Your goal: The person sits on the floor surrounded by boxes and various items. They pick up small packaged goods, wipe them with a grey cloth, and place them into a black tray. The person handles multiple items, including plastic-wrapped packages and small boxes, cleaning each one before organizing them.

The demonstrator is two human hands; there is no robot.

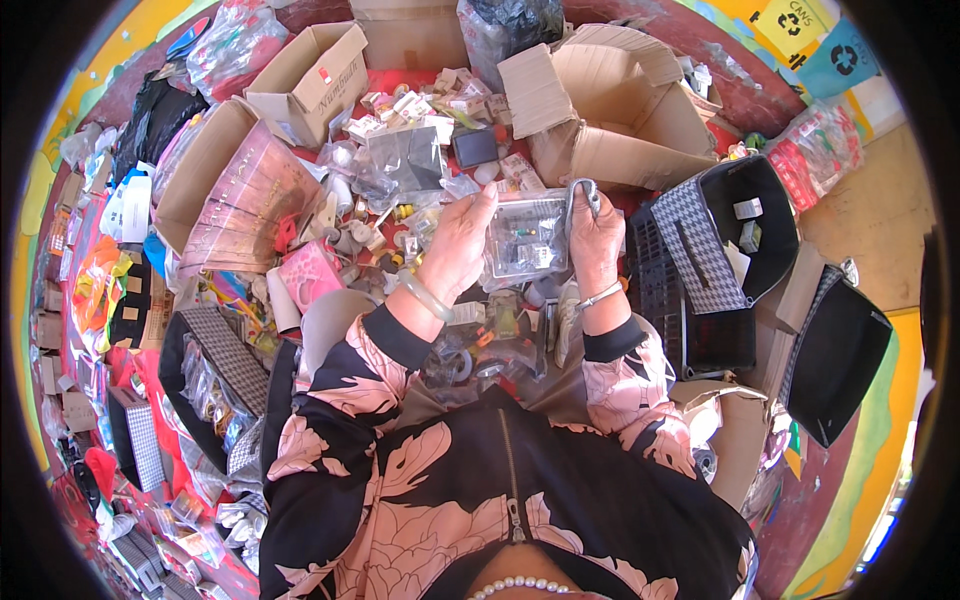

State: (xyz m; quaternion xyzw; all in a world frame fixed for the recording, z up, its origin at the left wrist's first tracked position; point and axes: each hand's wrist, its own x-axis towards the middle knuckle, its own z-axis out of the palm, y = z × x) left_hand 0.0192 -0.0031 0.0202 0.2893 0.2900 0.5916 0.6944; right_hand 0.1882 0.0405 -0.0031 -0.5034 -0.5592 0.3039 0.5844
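A clear plastic box [527, 238] is held up in front of me between both hands, with a few small items showing through it. My left hand [458, 240] grips its left edge, thumb pointing up along the side. My right hand [598, 238] is closed on a grey cloth [582, 190] at the box's right edge. Whether the right fingers also pinch the box is hidden. Beneath the hands lies a heap of small parts and clear bags [490, 350]. A dark grey flat piece [405, 160] in clear plastic lies just beyond the left hand.
Small cartons [415, 110] are heaped at the back, between an open cardboard box [310, 85] and a larger one [610, 110]. Houndstooth fabric bins [700, 240] and a black crate [655, 290] stand at right. A pink pleated item [250, 205] and another fabric bin [215, 370] are at left.
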